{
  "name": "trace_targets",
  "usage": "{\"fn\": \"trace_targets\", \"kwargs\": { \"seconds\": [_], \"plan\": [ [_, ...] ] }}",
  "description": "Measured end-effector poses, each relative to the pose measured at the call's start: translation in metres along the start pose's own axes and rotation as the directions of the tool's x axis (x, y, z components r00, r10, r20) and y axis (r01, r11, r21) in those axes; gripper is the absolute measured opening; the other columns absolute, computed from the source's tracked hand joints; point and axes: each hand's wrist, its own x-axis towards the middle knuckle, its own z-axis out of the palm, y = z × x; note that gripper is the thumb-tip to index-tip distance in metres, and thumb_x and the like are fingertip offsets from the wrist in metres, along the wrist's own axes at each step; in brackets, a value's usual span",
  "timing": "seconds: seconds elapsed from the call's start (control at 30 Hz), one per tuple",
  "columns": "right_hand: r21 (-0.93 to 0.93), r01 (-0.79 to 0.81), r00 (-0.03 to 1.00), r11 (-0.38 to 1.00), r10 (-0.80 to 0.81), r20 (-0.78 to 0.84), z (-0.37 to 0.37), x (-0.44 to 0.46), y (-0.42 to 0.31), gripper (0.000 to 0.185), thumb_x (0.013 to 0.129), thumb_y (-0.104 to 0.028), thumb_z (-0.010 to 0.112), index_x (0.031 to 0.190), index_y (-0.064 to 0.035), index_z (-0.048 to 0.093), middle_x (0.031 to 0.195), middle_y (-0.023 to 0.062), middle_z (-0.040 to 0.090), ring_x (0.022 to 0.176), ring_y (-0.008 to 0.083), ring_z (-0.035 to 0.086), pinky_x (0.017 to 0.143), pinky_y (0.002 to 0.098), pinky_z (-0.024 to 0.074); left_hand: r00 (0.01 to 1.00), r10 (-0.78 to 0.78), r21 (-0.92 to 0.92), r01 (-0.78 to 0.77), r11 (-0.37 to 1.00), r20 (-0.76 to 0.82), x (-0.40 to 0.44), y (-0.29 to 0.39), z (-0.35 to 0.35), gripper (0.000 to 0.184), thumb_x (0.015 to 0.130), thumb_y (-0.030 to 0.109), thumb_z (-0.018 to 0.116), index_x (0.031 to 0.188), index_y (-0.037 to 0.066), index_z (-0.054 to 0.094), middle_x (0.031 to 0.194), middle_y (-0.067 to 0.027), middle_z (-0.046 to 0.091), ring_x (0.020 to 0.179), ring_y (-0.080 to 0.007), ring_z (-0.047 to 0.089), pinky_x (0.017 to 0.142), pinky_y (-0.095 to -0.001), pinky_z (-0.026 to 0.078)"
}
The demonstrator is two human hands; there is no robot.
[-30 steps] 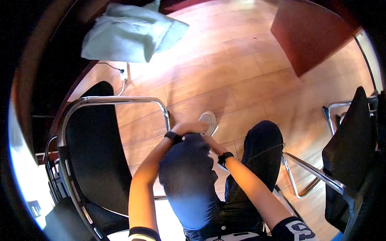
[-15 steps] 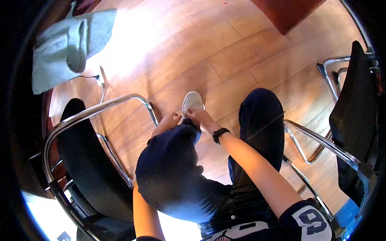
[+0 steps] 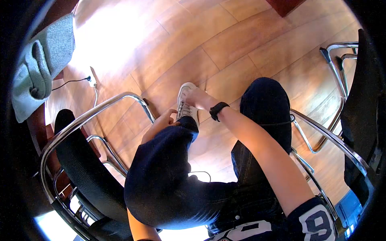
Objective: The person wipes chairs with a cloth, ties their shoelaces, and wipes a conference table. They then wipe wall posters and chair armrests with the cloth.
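Note:
A pale sneaker (image 3: 187, 85) is on the foot below my bent leg, its crossed laces (image 3: 184, 110) showing on top. My right hand (image 3: 198, 98) lies over the front of the shoe with fingers bent down, pinched at the lower laces; the fingertips are partly hidden. Beside the ankle, my left hand (image 3: 171, 117) has its fingers curled in close to the upper laces and the trouser hem. What it holds, if anything, is too small to make out. A black band (image 3: 218, 111) circles my right wrist.
Chairs with chrome frames stand on both sides: a left armrest (image 3: 92, 108) and a right one (image 3: 329, 136). Grey cloth (image 3: 44, 64) hangs at the upper left, near a white plug connector (image 3: 91, 79) with cords. A dark red furniture corner (image 3: 283, 7) shows at the top.
My right hand has moved from the ankle end of the laces toward the toe, uncovering the crossed laces. My left hand has shifted slightly down and left. The view has tilted a little.

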Motion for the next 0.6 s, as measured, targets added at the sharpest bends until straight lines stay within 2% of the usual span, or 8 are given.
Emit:
{"fn": "trace_targets", "kwargs": {
  "seconds": [0.03, 0.13, 0.23, 0.33, 0.43, 0.53, 0.6],
  "plan": [
    [-0.014, -0.064, 0.993, 0.998, 0.065, 0.096, -0.025, 0.0, -0.009, 0.018, 0.08, -0.012, 0.054, 0.096, -0.0025, 0.055, 0.087, 0.013, 0.063, 0.08, 0.0293, 0.065, 0.065, 0.0387, 0.0527, 1.0, 0.022, -0.003, -0.022, 1.0, 0.006, -0.005, -0.001, -0.002, 0.041, 0.082, 0.02, 0.064, 0.117, 0.006, 0.047, 0.065, -0.0117, 0.057, 0.061, -0.0194, 0.056, 0.055, -0.0334, 0.042],
    [0.048, -0.154, 0.972, 0.987, 0.143, 0.184, -0.038, -0.002, -0.016, 0.018, 0.081, -0.011, 0.053, 0.097, -0.0038, 0.054, 0.085, 0.0145, 0.063, 0.079, 0.0301, 0.065, 0.064, 0.0401, 0.0525, 0.996, 0.077, -0.002, -0.077, 0.997, 0.041, -0.011, -0.001, -0.007, 0.039, 0.082, 0.02, 0.064, 0.116, 0.007, 0.048, 0.065, -0.0121, 0.057, 0.06, -0.02, 0.056, 0.055, -0.0338, 0.042],
    [0.207, -0.292, 0.946, 0.934, 0.249, 0.208, -0.022, -0.002, -0.012, 0.02, 0.082, -0.011, 0.053, 0.1, -0.0034, 0.052, 0.083, 0.0173, 0.063, 0.082, 0.0327, 0.064, 0.064, 0.0416, 0.0515, 0.989, 0.144, 0.022, -0.145, 0.989, 0.025, 0.003, 0.0, -0.002, 0.037, 0.082, 0.021, 0.064, 0.114, 0.008, 0.05, 0.065, -0.0126, 0.057, 0.059, -0.0206, 0.056, 0.054, -0.0343, 0.042],
    [0.274, -0.218, 0.965, 0.937, 0.164, 0.205, -0.023, -0.006, -0.009, 0.018, 0.083, -0.016, 0.053, 0.096, -0.0032, 0.055, 0.086, 0.0176, 0.063, 0.082, 0.0358, 0.062, 0.065, 0.0435, 0.05, 0.999, 0.055, 0.037, -0.055, 0.998, -0.001, 0.025, -0.006, 0.007, 0.036, 0.082, 0.022, 0.063, 0.113, 0.009, 0.051, 0.065, -0.013, 0.057, 0.059, -0.0213, 0.055, 0.054, -0.0347, 0.041],
    [0.302, -0.179, 0.938, 0.936, 0.069, 0.34, -0.028, -0.004, -0.011, 0.018, 0.084, -0.02, 0.052, 0.091, -0.0034, 0.058, 0.089, 0.0174, 0.063, 0.081, 0.0372, 0.062, 0.066, 0.0449, 0.0487, 0.993, -0.113, 0.052, 0.112, 0.992, 0.02, 0.043, -0.016, 0.013, 0.027, 0.083, 0.024, 0.062, 0.105, 0.01, 0.056, 0.07, -0.0161, 0.06, 0.061, -0.0251, 0.058, 0.056, -0.0368, 0.044],
    [0.412, -0.262, 0.955, 0.873, 0.172, 0.242, -0.012, -0.005, -0.012, 0.02, 0.085, -0.023, 0.052, 0.085, -0.004, 0.061, 0.087, 0.0168, 0.063, 0.078, 0.0371, 0.061, 0.067, 0.0457, 0.0481, 0.999, 0.01, 0.299, -0.019, 0.954, 0.031, 0.051, -0.025, 0.013, 0.023, 0.082, 0.022, 0.062, 0.099, 0.007, 0.058, 0.074, -0.0151, 0.062, 0.066, -0.0258, 0.06, 0.059, -0.0373, 0.046],
    [0.422, -0.233, 0.97, 0.876, 0.182, 0.158, -0.008, -0.004, -0.011, 0.02, 0.085, -0.022, 0.053, 0.086, -0.0036, 0.061, 0.086, 0.0175, 0.063, 0.078, 0.0371, 0.061, 0.068, 0.0454, 0.0478, 0.999, -0.007, 0.264, 0.018, 0.964, -0.042, 0.05, -0.028, 0.015, 0.02, 0.081, 0.02, 0.062, 0.094, 0.005, 0.059, 0.074, -0.0143, 0.062, 0.067, -0.0256, 0.061, 0.061, -0.0364, 0.047]
  ]
}}
